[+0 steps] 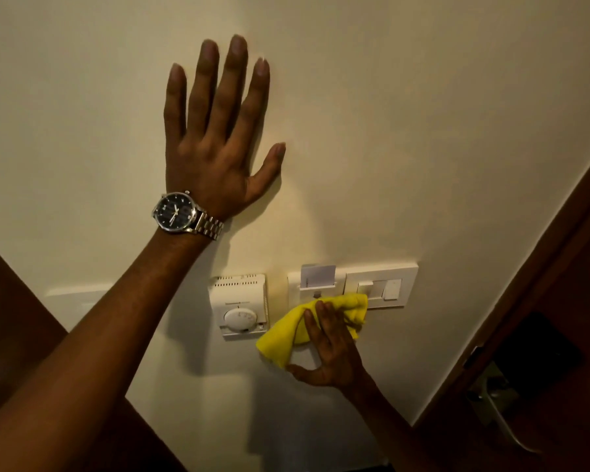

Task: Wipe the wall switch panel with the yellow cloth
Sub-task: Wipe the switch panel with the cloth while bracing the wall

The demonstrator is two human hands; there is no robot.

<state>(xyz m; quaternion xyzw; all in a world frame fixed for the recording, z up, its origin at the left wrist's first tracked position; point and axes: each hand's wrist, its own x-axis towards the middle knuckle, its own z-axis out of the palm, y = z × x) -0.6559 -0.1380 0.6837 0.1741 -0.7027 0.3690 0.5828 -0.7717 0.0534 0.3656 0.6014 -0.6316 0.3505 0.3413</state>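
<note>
A white switch panel is fixed to the cream wall, with a key-card slot holding a card at its left and rocker switches at its right. My right hand presses a bunched yellow cloth against the panel's lower left edge, covering that corner. My left hand lies flat on the wall well above and left of the panel, fingers spread, holding nothing, with a metal wristwatch on the wrist.
A white thermostat with a round dial sits on the wall just left of the cloth. A dark wooden door with a metal handle stands to the right. Another white plate shows partly behind my left forearm.
</note>
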